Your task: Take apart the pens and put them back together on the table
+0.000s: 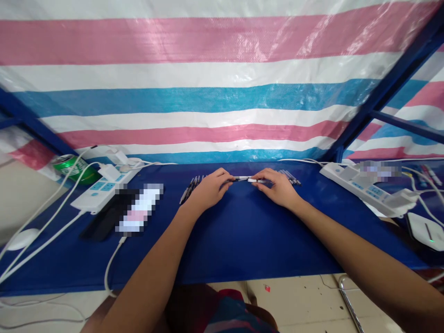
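Note:
My left hand (207,189) and my right hand (279,187) meet above the blue tabletop (239,240). Between their fingertips they hold a slim black-and-white pen (247,179) level, one hand at each side. A bunch of dark pens (190,188) lies just beyond and left of my left hand. Another bunch of pens (289,176) lies by my right hand's knuckles, partly hidden behind it. Whether the held pen is one piece or two parts is too small to tell.
White power strips (106,189) (367,189) with cables lie at both sides. A green can (74,169), a pixelated phone (138,208) on a dark case, and a white router (426,231) stand nearby. A striped tarpaulin (208,92) on a blue frame rises behind the table.

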Tool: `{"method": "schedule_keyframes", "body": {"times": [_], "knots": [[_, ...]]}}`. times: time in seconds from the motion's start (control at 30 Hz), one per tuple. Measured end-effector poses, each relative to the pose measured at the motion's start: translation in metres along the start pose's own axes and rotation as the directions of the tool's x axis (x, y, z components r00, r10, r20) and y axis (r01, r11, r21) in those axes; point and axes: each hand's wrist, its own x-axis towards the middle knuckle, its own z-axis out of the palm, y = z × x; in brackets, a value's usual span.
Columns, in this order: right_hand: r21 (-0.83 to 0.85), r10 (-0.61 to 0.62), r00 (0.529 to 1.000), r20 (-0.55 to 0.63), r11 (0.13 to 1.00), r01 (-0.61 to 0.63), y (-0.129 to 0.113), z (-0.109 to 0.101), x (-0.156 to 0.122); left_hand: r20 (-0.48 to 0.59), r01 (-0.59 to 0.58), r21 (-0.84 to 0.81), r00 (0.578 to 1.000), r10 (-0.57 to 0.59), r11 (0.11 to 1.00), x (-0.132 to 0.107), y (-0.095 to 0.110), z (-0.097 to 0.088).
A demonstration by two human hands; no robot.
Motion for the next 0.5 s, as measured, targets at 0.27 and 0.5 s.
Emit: {"method": "schedule_keyframes", "body": {"times": [0.27,0.5], "knots": [[-0.009,-0.077,0.997,0.023,0.997,0.077,-0.004,0.004,0.000,0.015,-0.028,-0.002,0.999,0.028,1.000,0.000,-0.003,0.013],[0.014,-0.116,0.993,0.034,0.993,0.115,-0.010,0.005,-0.001,-0.032,0.050,-0.187,0.998,-0.057,0.981,0.006,0.009,0.019]]}}
